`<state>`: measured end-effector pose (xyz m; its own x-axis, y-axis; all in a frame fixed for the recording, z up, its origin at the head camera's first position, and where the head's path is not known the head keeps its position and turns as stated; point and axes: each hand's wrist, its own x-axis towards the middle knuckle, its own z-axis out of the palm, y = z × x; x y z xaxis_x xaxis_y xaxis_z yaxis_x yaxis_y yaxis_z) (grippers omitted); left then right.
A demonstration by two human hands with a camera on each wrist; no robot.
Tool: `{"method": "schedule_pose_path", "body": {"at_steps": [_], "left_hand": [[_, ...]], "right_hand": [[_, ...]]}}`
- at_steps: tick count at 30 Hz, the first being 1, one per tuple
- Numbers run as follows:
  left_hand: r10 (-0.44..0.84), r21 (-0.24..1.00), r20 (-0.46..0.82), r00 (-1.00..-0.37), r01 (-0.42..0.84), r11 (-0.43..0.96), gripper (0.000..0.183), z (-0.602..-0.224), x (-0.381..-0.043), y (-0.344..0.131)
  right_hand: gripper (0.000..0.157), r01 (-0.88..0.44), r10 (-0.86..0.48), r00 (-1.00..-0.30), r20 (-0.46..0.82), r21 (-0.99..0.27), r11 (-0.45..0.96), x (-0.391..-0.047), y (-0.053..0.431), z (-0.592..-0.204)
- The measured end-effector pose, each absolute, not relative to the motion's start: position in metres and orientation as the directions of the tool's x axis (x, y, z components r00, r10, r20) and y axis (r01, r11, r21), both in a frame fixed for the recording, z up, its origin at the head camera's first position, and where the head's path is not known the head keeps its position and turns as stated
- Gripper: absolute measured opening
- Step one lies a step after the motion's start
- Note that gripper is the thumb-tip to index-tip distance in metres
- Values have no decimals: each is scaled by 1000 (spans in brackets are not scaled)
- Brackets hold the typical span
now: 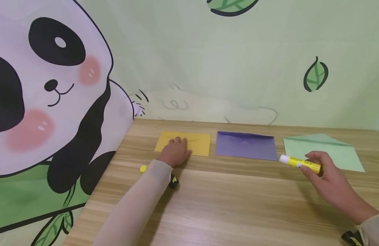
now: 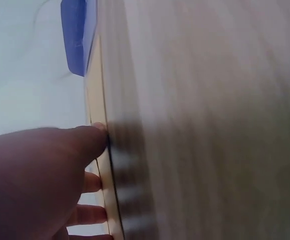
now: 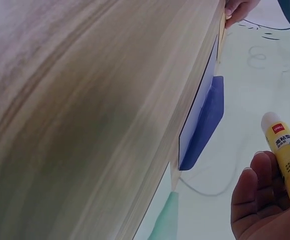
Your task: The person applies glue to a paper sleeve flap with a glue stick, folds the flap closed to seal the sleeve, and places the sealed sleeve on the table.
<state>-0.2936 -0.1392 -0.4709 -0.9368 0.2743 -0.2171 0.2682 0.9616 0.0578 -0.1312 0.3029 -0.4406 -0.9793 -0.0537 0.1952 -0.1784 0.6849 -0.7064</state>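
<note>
On the table [image 1: 226, 208], spread left fingers [image 1: 184, 142] touch a yellow envelope [image 1: 199, 145]; right fingers [image 1: 317, 155] pinch a glue stick [image 1: 295, 162].

Passage: wooden tabletop [image 1: 226, 205] between left hand [image 1: 175, 152] and right hand [image 1: 332, 181], up to the purple envelope [image 1: 243, 149]. Obstructions: its raised flap [image 3: 208, 122]; the glue stick [image 1: 295, 161] above the tabletop.

The yellow glue stick [image 3: 287, 159] bears "deli" on a red label [image 3: 278, 128].

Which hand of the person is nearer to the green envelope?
The right hand: it holds the glue stick by the near edge of the green envelope; the left hand touches the yellow envelope, farther left.
</note>
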Motion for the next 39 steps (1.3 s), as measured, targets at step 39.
{"method": "schedule_pose_path", "body": {"at_steps": [39], "left_hand": [[727, 68, -122, -675, 725, 685, 61, -482, -273, -53]], "right_hand": [[38, -189, -73, -978, 195, -683, 705, -136, 307, -443]]}}
